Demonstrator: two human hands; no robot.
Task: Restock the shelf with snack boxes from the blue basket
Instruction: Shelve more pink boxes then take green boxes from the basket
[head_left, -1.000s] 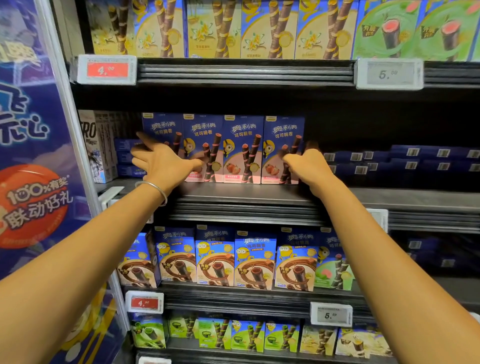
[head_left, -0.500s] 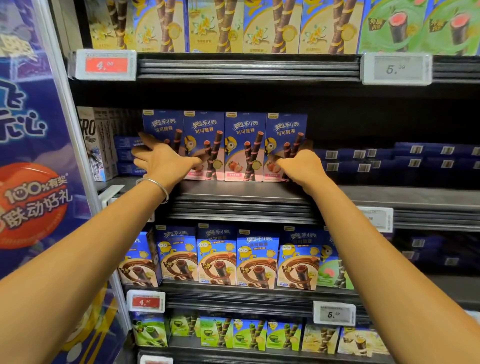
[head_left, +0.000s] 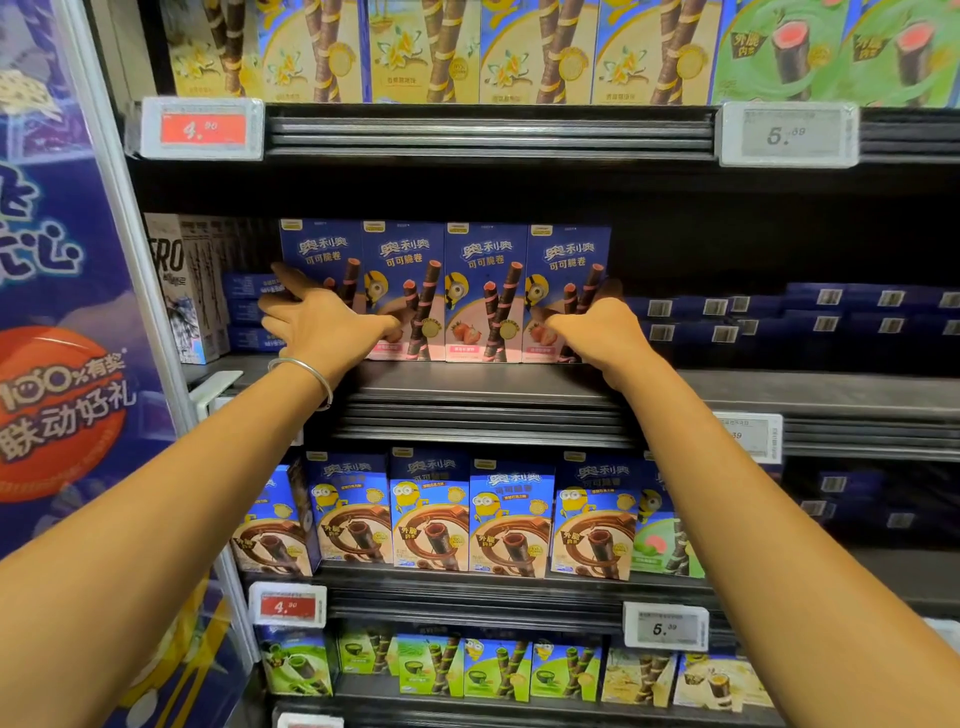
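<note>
Blue snack boxes (head_left: 483, 280) are lined up on the middle shelf (head_left: 493, 384), centre of frame.
Four stand upright in a touching row. The left hand (head_left: 322, 325) presses straight fingers against its left end, and the right hand (head_left: 602, 332) curls round its right end. Aligning looks nearly done; the next move is probably to let go and fetch more from the unseen blue basket.

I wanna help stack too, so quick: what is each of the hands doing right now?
Left hand: open, straight fingers pressing the leftmost box of the row.
Right hand: closed, gripping the rightmost box.
</note>
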